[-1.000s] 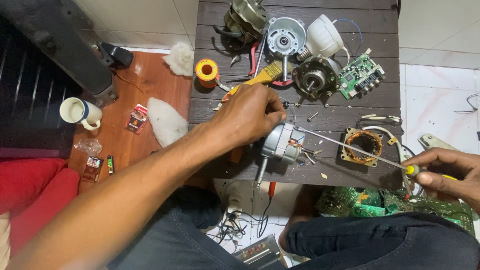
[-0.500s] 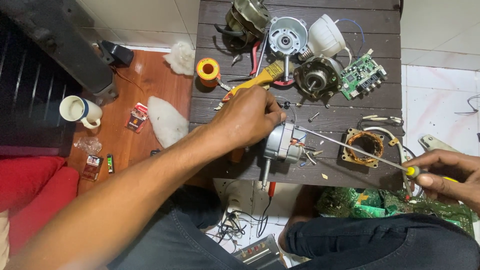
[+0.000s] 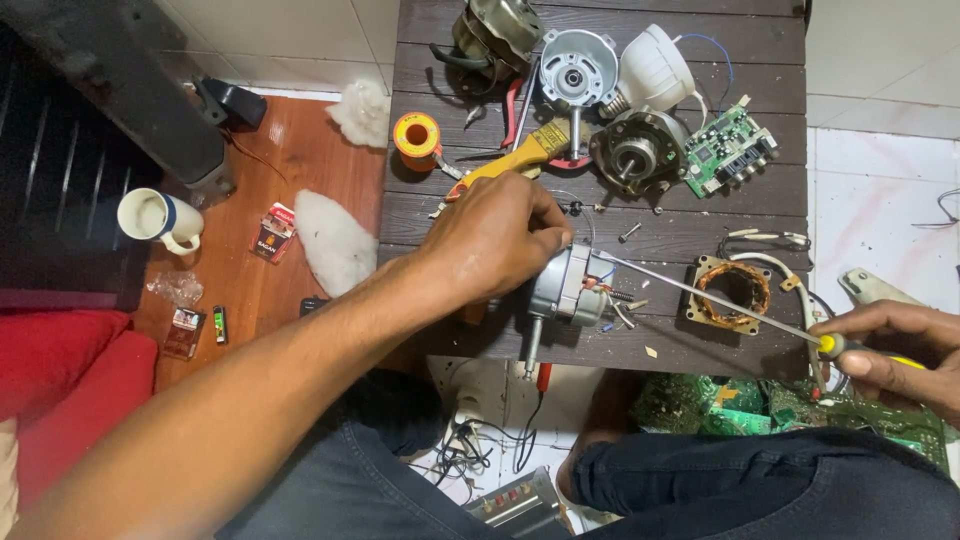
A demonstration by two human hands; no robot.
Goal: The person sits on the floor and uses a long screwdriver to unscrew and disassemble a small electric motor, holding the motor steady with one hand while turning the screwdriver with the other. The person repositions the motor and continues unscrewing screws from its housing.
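Observation:
My left hand (image 3: 495, 235) grips a small grey electric motor (image 3: 565, 290) lying on its side on the dark wooden table (image 3: 700, 220); its shaft points toward me over the near edge. My right hand (image 3: 895, 345) holds a long screwdriver (image 3: 710, 295) by its yellow handle. The thin metal shank runs left and its tip sits at the motor's wired end. A copper-wound stator (image 3: 738, 292) lies under the shank, between the two hands.
At the table's back lie a motor end cap (image 3: 577, 65), a rotor assembly (image 3: 637, 152), a white housing (image 3: 655, 70), a green circuit board (image 3: 730, 150), a yellow-handled tool (image 3: 510, 165) and a solder spool (image 3: 416, 133). A mug (image 3: 155, 217) stands on the floor at left.
Almost nothing has moved. Both hands keep their hold and the screwdriver tip stays at the motor.

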